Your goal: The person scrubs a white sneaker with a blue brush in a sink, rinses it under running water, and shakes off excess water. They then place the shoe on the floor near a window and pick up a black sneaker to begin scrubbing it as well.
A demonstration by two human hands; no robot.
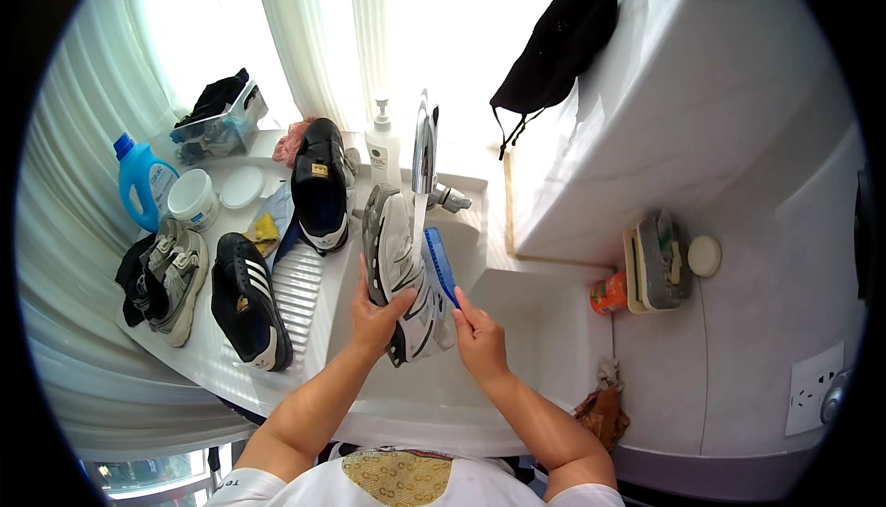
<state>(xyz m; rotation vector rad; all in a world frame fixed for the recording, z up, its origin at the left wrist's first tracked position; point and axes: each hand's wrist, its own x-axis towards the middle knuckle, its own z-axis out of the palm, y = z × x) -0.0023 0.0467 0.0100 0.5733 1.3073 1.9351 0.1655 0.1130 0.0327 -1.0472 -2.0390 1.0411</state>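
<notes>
Left hand (376, 322) grips a shoe (400, 262) at the running water (419, 216), which could make it slip; right hand (480, 339) holds a brush (440, 265).

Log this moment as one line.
left hand: holds white-and-grey shoe | right hand: holds blue brush by its handle | faucet: water running | black shoes: left of faucet

Blocked ahead of the hands (482, 341) by the faucet (425, 147), hemmed left by black shoes (251, 299); open rightward over the sink (533, 322)!
</notes>
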